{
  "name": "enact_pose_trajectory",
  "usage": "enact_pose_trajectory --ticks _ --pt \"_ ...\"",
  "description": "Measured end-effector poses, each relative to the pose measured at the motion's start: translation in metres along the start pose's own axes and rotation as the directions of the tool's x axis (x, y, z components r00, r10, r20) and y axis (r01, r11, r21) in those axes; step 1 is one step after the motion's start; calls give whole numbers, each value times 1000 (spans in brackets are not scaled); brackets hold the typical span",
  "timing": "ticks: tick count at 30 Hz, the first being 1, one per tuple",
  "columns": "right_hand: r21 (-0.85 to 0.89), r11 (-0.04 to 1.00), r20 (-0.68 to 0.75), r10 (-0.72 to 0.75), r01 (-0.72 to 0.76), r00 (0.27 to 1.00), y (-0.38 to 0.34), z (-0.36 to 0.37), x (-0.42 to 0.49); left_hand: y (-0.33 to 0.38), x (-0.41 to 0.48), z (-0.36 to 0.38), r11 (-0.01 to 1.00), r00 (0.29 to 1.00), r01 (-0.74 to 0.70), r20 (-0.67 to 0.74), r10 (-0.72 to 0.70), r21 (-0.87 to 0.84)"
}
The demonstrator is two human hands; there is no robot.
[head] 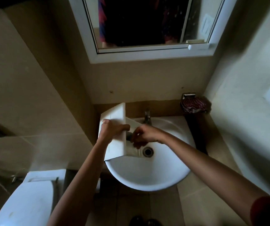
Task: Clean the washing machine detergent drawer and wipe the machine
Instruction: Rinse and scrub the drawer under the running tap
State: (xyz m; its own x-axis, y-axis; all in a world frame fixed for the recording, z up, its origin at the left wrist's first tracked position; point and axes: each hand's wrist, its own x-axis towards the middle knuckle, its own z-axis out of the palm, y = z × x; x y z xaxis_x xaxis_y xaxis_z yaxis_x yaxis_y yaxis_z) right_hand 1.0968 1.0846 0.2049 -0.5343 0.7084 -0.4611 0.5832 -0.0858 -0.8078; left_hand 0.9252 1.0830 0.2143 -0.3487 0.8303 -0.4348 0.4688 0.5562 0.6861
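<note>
Presently we note the white plastic detergent drawer (114, 144) tilted over the round white ceramic basin (147, 175); left hand (113, 130) grips its front panel; right hand (145, 134) curls inside, seemingly pinching something, though we cannot tell.

2 hands: left hand (111, 130), right hand (145, 135). 1 each: detergent drawer (114, 115), washbasin (147, 181), tap (147, 117), toilet (28, 204), mirror (139, 22), checked cloth (193, 105).

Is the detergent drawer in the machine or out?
Out: the left hand holds the detergent drawer tilted over the sink; the right hand reaches inside it.
</note>
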Motion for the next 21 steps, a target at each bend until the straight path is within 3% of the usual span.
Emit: enact_pose_trajectory --ticks 2,4,7,8,11,14,19,21 --pt "-23 995 -159 96 -101 983 18 -19 4 4 -8 -4 996 996 -87 -21 87 0" --pt "31 991 -406 129 -127 905 40 -34 13 6 -15 -6 984 984 -176 -11 177 20" --pt "-60 998 -657 -17 -30 753 56 -43 16 4 -20 0 939 950 -312 64 305 147" --pt "-100 995 -671 -81 18 737 57 -44 16 2 -21 4 913 937 -350 98 336 209" --pt "-152 971 -550 -239 186 800 53 -43 18 -2 -26 13 843 887 -461 157 433 276" --pt "-122 969 -457 -249 217 854 52 -38 26 -3 -30 12 809 835 -550 137 533 208" --pt "-196 967 -478 -238 162 846 44 -18 31 -1 -26 12 797 837 -547 197 511 255" --pt "-161 962 -502 -273 222 820 44 -12 33 -2 -27 9 764 821 -570 191 538 301"
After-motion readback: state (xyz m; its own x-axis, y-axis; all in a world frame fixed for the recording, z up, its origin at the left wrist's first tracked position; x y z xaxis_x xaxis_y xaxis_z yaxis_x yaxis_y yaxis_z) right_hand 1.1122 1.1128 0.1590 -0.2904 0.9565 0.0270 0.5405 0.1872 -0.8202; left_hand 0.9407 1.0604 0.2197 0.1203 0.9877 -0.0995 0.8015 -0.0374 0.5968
